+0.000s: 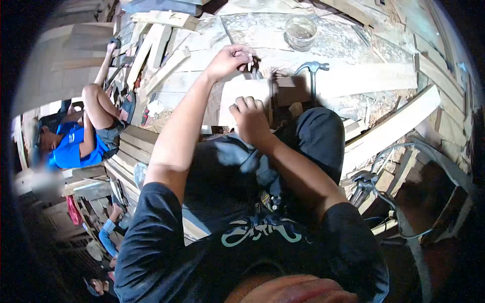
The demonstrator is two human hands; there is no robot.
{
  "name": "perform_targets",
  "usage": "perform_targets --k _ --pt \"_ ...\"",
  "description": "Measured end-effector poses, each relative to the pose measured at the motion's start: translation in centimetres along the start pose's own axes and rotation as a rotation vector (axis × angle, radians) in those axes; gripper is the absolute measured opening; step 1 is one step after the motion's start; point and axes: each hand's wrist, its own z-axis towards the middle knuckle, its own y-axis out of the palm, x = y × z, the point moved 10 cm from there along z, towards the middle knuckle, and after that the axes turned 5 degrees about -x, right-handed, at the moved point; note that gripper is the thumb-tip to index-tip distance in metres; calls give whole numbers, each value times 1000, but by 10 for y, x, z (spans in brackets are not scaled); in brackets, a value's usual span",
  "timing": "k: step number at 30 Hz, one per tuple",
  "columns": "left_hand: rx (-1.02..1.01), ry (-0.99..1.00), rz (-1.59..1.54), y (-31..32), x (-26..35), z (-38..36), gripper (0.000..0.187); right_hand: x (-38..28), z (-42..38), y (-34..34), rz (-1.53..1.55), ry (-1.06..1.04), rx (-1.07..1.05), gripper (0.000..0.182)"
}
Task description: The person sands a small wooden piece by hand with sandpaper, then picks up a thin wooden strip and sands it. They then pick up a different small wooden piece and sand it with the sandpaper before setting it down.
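Observation:
My left hand is stretched forward over the work surface, fingers curled together in a pinch. A small pale sliver shows at its fingertips, too small to name. Nearer to my body, my right hand is closed, its fingers bent at the edge of a bright pale wooden board. Whatever lies inside those fingers is hidden. Right of the board, a claw hammer lies with its head pointing away from me. A clear round tub with small contents stands farther off.
Long planks lean at the right, beside a dark looped strap or cable and another metal tool. Cut wood strips lie at the left. A person in a blue shirt sits at the left; other people appear below.

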Motion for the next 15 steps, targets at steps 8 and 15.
perform_targets --k 8,15 --pt "487 88 143 -29 -3 -128 5 -4 -21 26 -142 -39 -41 38" --pt "931 -59 368 26 -53 -206 19 -16 -33 6 -24 -209 194 30"
